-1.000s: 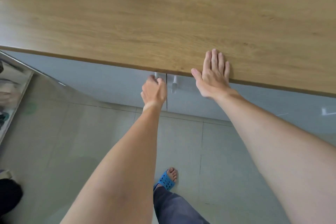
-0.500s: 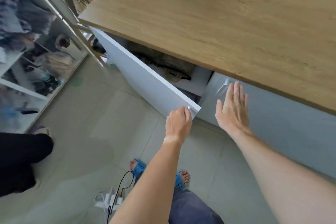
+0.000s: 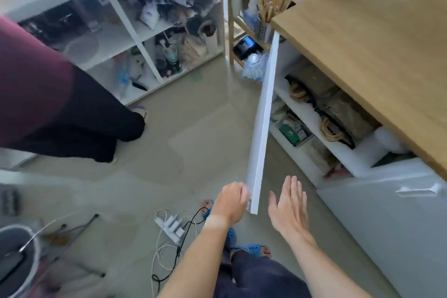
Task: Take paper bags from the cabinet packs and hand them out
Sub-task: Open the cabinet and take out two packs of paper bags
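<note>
The white left cabinet door (image 3: 262, 113) stands swung wide, seen edge-on. My left hand (image 3: 231, 203) grips its handle at the near end. My right hand (image 3: 289, 208) hovers flat and open just right of the door edge, holding nothing. Inside the cabinet (image 3: 312, 118), packs of brown paper bags with twine handles (image 3: 338, 113) lie on the white shelf under the wooden countertop (image 3: 377, 38). More items sit on the lower shelf.
The right cabinet door (image 3: 391, 215) is closed. Another person in dark trousers (image 3: 79, 113) stands at left before a white shelf unit (image 3: 135, 38). A power strip with cables (image 3: 171, 225) lies on the floor near my blue sandals. A grey bucket (image 3: 17, 256) sits bottom left.
My left hand has pulled the left door from closed to wide open, exposing the shelves. My right hand came off the countertop edge and now floats beside the door.
</note>
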